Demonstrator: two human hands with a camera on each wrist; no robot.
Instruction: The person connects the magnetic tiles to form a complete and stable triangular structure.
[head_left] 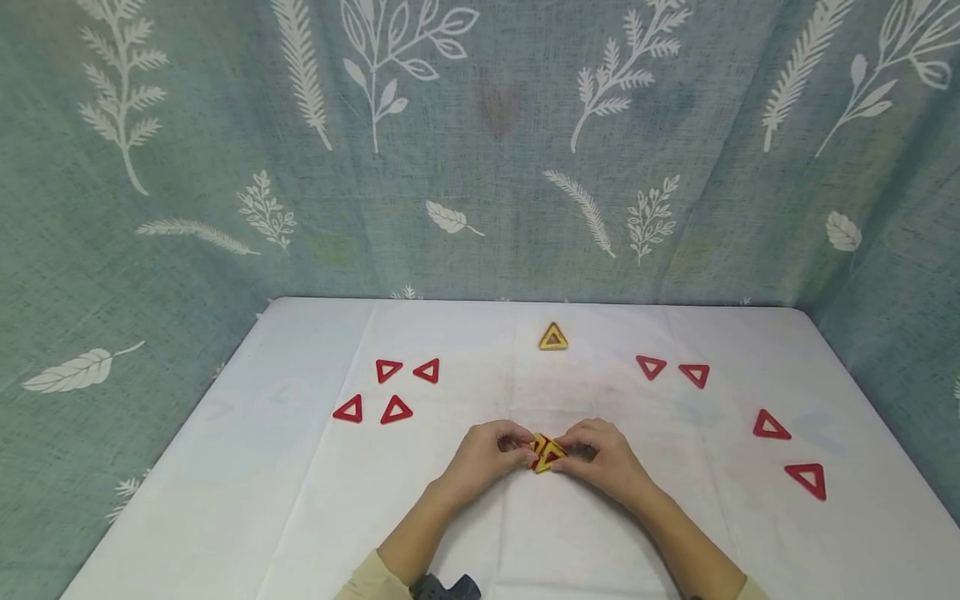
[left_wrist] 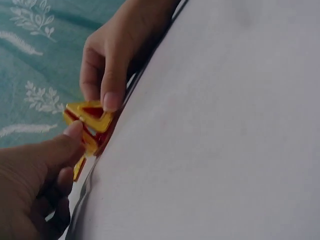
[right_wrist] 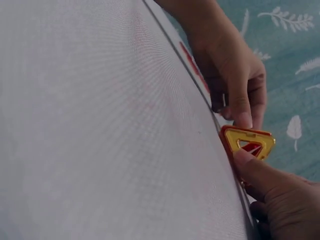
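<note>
In the middle of the table, both hands hold a small joined piece of yellow and red triangle frames (head_left: 550, 454). My left hand (head_left: 487, 458) pinches its left side between thumb and fingers. From the right, my right hand (head_left: 603, 462) pinches it too, the thumb lying on a yellow frame. The right wrist view shows the yellow triangle (right_wrist: 266, 143) face on, with red behind it. In the left wrist view the yellow faces (left_wrist: 90, 117) stand at an angle to each other; fingers hide part of them.
A yellow triangle (head_left: 553, 337) stands or lies at the back centre of the white table (head_left: 300, 517). Several red triangle frames (head_left: 395, 409) lie to the left. More red triangles (head_left: 771, 425) lie spread along the right. A patterned curtain (head_left: 480, 167) hangs behind.
</note>
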